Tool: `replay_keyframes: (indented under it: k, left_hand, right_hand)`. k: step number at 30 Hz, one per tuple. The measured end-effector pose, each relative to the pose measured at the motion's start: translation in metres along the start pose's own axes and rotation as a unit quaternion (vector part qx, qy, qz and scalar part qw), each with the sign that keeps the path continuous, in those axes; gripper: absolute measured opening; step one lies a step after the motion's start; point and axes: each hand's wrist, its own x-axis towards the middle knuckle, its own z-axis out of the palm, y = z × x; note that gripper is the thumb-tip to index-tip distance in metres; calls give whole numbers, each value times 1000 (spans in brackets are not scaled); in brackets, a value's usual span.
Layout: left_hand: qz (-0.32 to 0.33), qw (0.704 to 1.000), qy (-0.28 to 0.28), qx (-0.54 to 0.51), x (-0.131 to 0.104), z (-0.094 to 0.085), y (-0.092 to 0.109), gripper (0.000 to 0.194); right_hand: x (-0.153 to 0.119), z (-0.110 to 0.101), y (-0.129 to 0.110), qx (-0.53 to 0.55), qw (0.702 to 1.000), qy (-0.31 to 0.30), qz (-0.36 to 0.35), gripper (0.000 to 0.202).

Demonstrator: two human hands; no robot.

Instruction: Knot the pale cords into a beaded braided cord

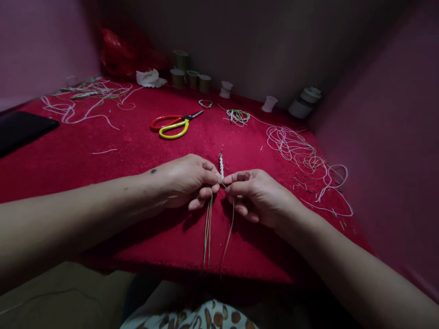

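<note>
A short white braided cord point(221, 165) lies upright on the red cloth in front of me, its far end at a small dark pin or loop. My left hand point(199, 180) pinches its near end between thumb and forefinger. Several olive-green strands point(207, 233) hang from under the left fingers toward the table's front edge. Close by on the right, my right hand point(247, 192) is closed in a pinch on one olive-green strand point(229, 237), whose tail drops below the fingers. A short stretch of that strand shows between the two hands.
Red-and-yellow-handled scissors point(176, 125) lie beyond my hands. Thread spools point(192, 80) stand along the back. Tangled white cord point(291, 146) and clippings lie right, more cord point(85, 100) left, near a black flat object point(25, 130). A white-lidded container point(305, 103) sits back right.
</note>
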Motion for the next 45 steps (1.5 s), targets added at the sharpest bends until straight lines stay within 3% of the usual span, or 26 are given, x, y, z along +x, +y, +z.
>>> replay_keyframes:
  k: [3,7,9,11,15,19,29,41,45]
  left_hand:
    - [4,1000,-3,-4,0,0,0,20]
    - [2,1000,0,-7,-1,1,0,21]
    - [1,1000,-4,-8,-1,0,0,21]
    - [3,1000,-9,-12,-1,-1,0,21]
    - [9,1000,-21,-13,1,-3,-1,18]
    - [12,1000,-18,-11,1,-3,-1,18]
    - [10,1000,-23,-7,-2,1,0,26]
    - [25,998,8,60,-7,4,-10,26]
    - [19,997,24,64,-9,7,-9,24]
  right_hand:
    - [-1,-8,-6,-108,994,-28,17,4]
    - [-2,-10,-15,-195,980,31,8,6]
    - [-3,-9,-19,-179,983,43,9,5]
    - [-5,-6,-21,-112,993,37,6,14]
    - [-4,-2,-19,9,1000,24,10,11]
    - [0,1,-15,49,998,16,33,21]
    - [2,4,-19,26,995,-13,99,22]
    - [10,-4,-13,-37,998,11,56,11]
    - [16,-8,-15,-91,995,-2,51,17]
